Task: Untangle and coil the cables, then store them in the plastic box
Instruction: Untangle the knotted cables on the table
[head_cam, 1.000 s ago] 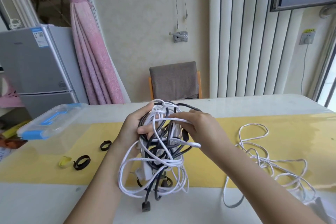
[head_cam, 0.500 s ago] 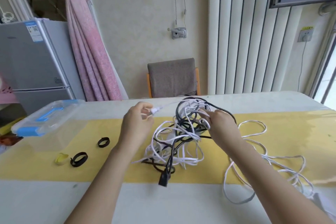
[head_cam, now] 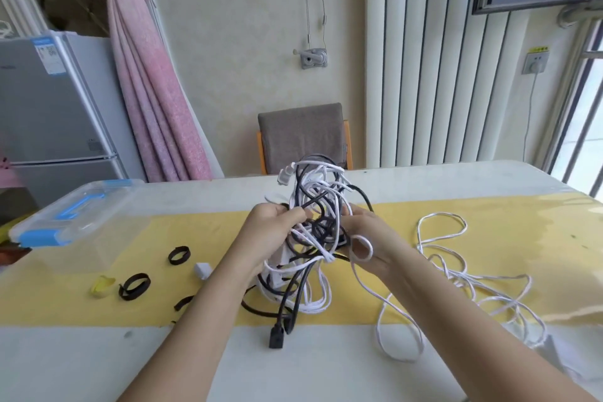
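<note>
Both my left hand (head_cam: pixel 269 233) and right hand (head_cam: pixel 370 240) grip the black-and-white cable tangle (head_cam: pixel 315 228) lifted over the yellow mat (head_cam: pixel 509 238), well apart from the plastic box (head_cam: pixel 65 222), and pulling hard now could cinch the knots tighter or snag the trailing black plug (head_cam: pixel 275 338).

Home: fridge (head_cam: pixel 49 114), pink curtain (head_cam: pixel 153 101)

Bright daylight comes in through the window (head_cam: pixel 589 140). The worktop (head_cam: pixel 554 215) shines with glare near the window. Shadows are soft. Straight lines bend near the edges, and everything looks a little blurry.
</note>
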